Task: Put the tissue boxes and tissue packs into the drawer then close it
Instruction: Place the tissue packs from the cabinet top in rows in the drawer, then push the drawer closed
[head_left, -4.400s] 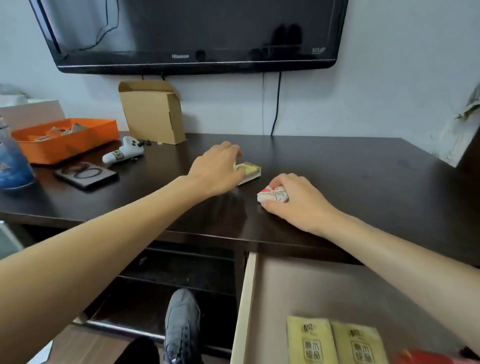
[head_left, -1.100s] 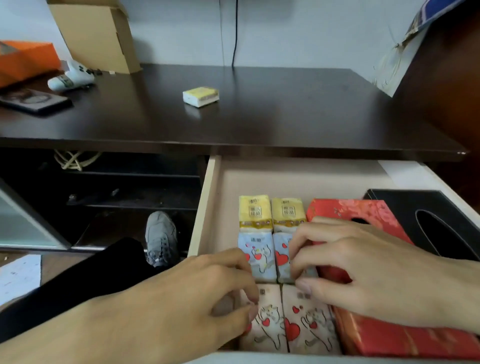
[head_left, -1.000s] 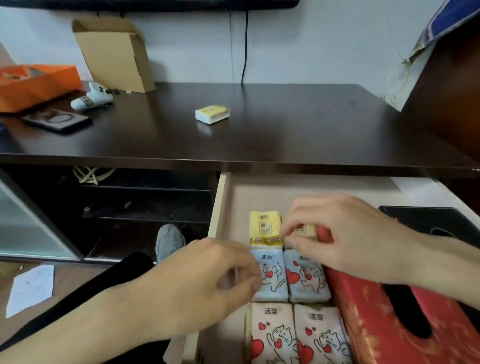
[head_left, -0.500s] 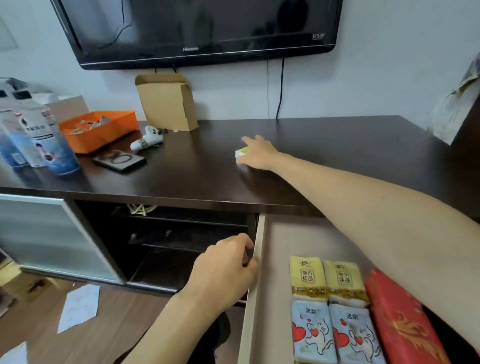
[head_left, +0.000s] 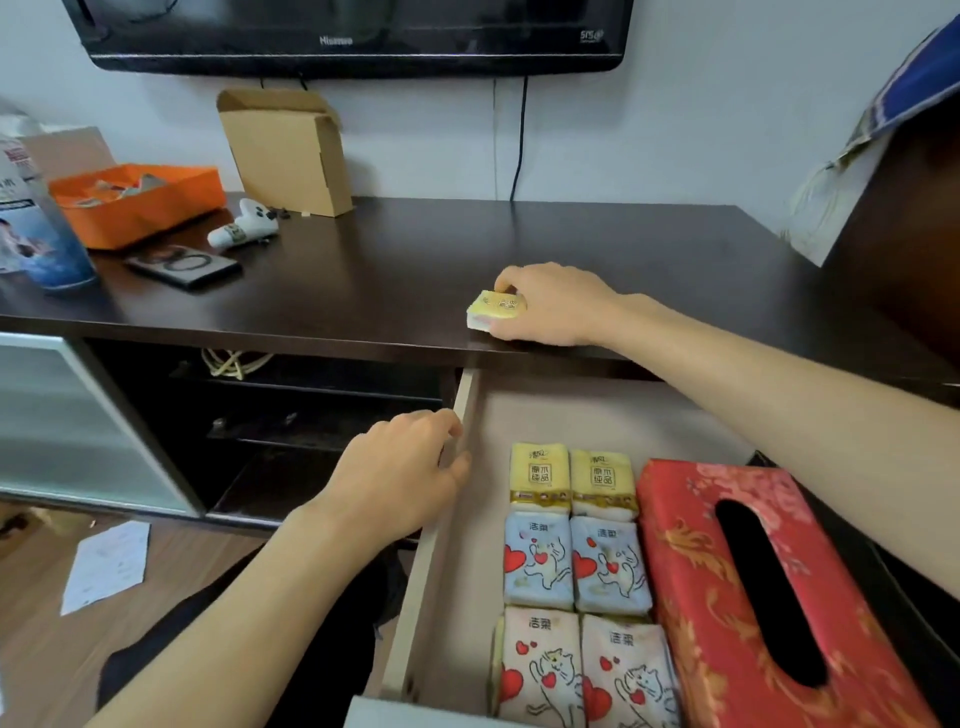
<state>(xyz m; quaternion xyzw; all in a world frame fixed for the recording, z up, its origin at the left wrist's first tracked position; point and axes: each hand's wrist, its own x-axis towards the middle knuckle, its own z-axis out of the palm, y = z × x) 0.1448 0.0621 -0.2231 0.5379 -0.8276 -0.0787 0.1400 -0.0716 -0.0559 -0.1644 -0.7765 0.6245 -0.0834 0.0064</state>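
My right hand grips a small yellow tissue pack at the front edge of the dark desk top. The drawer below stands pulled out. In it lie two yellow tissue packs, several cat-and-heart printed packs in two columns, and a red tissue box to their right. A black tissue box beyond the red one is mostly hidden by my right arm. My left hand rests on the drawer's left wall, fingers curled against it.
On the desk's left stand an orange tray, a cardboard box, a white controller, a dark phone-like slab and a blue bottle. A TV hangs above. Open shelves sit left of the drawer; paper lies on the floor.
My right hand has closed on the yellow pack and drawn it from mid-desk toward the front edge. My left hand stays at the drawer's left wall. The view has tilted down.
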